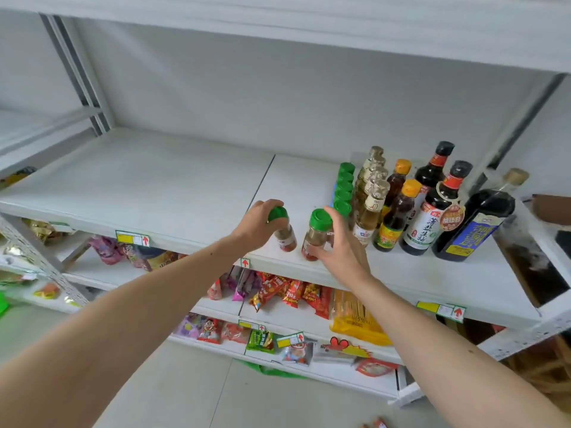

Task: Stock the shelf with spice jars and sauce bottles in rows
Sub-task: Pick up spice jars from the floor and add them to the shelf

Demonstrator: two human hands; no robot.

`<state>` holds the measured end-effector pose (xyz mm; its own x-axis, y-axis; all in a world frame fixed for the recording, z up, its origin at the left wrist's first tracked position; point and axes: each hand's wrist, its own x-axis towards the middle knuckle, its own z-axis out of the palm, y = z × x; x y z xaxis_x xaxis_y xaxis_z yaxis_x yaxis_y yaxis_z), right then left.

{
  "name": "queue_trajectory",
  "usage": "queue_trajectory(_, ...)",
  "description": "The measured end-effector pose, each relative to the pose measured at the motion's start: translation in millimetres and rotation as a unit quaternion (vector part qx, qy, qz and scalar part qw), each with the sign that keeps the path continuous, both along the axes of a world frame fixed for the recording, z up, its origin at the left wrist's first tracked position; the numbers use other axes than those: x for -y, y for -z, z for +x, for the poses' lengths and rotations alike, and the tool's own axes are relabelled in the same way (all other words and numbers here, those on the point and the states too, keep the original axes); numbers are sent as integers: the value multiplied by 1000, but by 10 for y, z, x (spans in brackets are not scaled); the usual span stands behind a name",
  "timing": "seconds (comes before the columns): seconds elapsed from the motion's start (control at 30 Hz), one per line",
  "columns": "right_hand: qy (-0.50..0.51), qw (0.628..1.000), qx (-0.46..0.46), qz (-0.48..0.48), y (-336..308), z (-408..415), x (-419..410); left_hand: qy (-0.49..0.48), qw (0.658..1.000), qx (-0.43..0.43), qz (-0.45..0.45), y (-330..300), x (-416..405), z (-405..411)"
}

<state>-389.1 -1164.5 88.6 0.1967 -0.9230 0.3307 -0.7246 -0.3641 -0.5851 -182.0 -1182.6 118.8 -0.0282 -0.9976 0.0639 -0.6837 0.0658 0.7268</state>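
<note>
Two green-capped spice jars stand near the front edge of the white shelf [160, 180]. My left hand [258, 225] grips the left spice jar [285, 234] by its cap, fingers curled over the top. My right hand [341, 245] holds the right spice jar [316, 237] from its right side, thumb at the base. Behind them a row of green-capped jars [343, 188] runs toward the back. To its right stand rows of pale sauce bottles [369, 199], orange-capped bottles [398, 211] and dark soy sauce bottles [432, 208].
A large dark bottle [482, 223] stands at the shelf's right end beside a dark gap [537, 267]. Snack packets [278, 291] fill the lower shelves. The upper shelf board [309, 29] hangs overhead. Left of the jars the shelf surface is bare.
</note>
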Motion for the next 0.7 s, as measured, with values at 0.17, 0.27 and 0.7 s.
queue_trajectory(0.17, 0, 1000, -9, 8, 38, 114, 401, -27, 999, -28, 9, 59, 477, 4)
queue_trajectory(0.27, -12, 1000, -5, 3, 89, 179, 617, -31, 999, -31, 17, 104, 727, -13)
queue_trajectory(0.7, -3, 998, -46, 35, 267, 309, 893, -16, 998, -54, 33, 258, 1220, -61)
